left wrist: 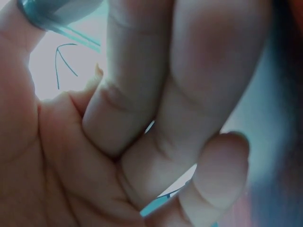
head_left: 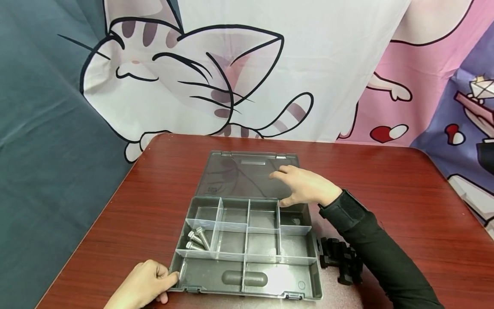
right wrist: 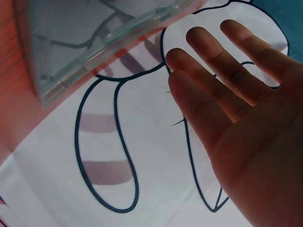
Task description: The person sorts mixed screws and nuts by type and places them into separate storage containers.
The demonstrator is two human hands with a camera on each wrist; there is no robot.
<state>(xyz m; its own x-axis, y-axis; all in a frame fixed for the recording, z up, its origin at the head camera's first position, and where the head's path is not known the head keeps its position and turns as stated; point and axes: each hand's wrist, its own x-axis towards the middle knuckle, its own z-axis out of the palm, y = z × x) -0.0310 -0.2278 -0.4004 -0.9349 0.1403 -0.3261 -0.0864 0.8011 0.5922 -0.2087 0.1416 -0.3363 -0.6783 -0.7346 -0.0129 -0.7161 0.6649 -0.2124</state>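
A grey see-through compartment box (head_left: 279, 260) lies on the table with its lid (head_left: 235, 174) folded back behind it. Several silver bolts (head_left: 201, 237) lean together in the left compartment of its middle row. My left hand (head_left: 144, 283) pinches the box's front left corner; in the left wrist view its curled fingers (left wrist: 137, 80) fill most of the picture. Over the back right compartment and the lid hovers my right hand (head_left: 308, 185), fingers extended and holding nothing. The right wrist view shows that palm (right wrist: 255, 142) spread, with the lid's edge (right wrist: 113, 40) nearby.
Black bolt-like pieces (head_left: 341, 259) are piled on the table just right of the box, beneath the right sleeve (head_left: 380, 246). The reddish-brown table (head_left: 424, 206) ends at a cloth backdrop (head_left: 328, 64) printed with cartoon cats.
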